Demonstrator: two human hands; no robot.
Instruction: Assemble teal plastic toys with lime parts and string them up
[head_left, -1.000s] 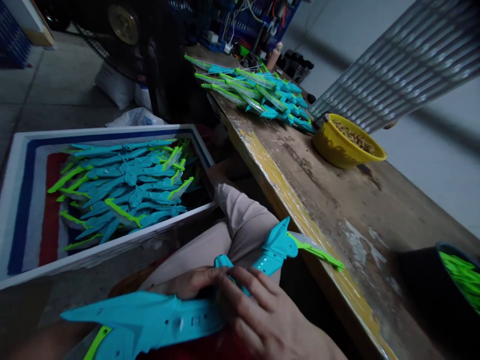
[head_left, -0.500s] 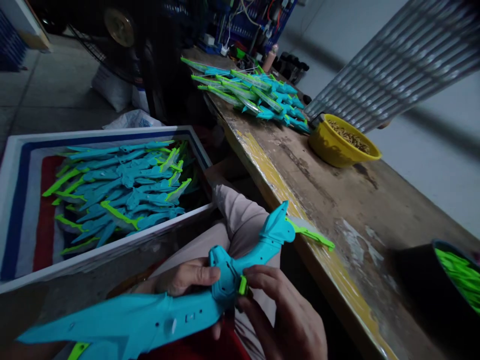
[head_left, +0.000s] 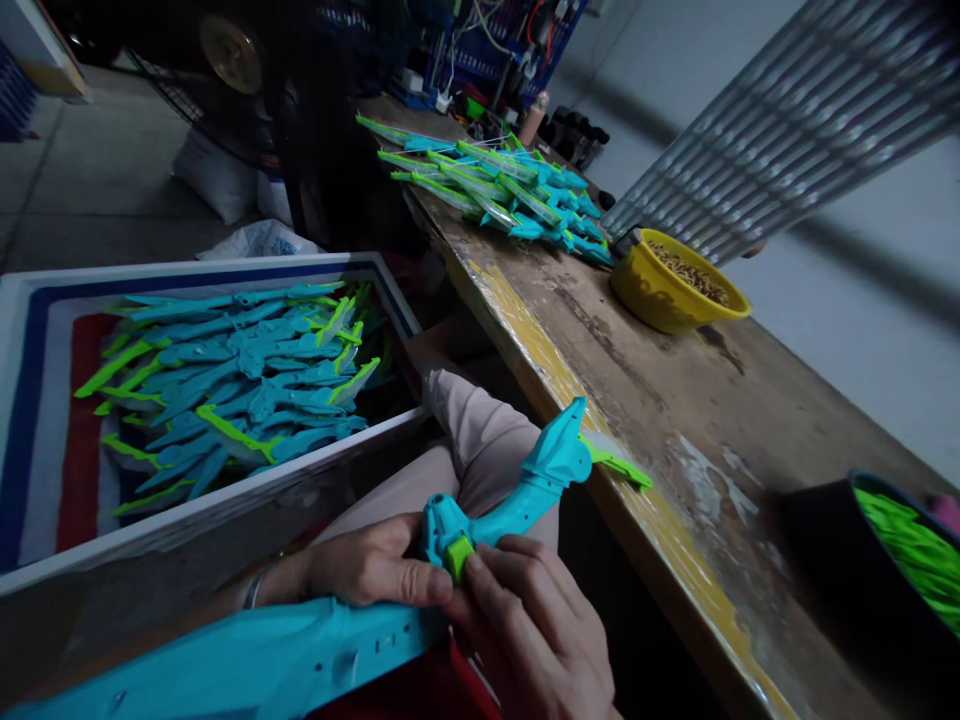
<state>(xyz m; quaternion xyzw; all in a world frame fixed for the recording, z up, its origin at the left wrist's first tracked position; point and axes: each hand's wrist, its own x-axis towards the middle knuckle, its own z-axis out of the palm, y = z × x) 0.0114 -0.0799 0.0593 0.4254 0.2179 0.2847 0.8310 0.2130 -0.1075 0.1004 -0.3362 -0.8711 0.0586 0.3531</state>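
A turquoise plastic toy bow (head_left: 390,640) lies slantwise across my lap, with a green-edged limb tip at its far end. My left hand (head_left: 375,565) is wrapped round its middle, the thumb resting on top. Against the bow's central hub sits a small bright green plastic piece (head_left: 459,557). My right hand (head_left: 536,620) pinches this piece between thumb and fingers, pressed to the hub. How deep the piece sits in the bow cannot be told.
On the left, a white foam box (head_left: 397,420) holds many turquoise and green bows. The wooden workbench (head_left: 637,400) on the right bears a pile of strung bows (head_left: 495,185), a yellow bowl (head_left: 667,300) of small brownish parts and a dark tub (head_left: 817,550) of green pieces.
My right hand has moved left and brought the green piece from beside the hub onto it. My left thumb has slid down and right, close to the piece.
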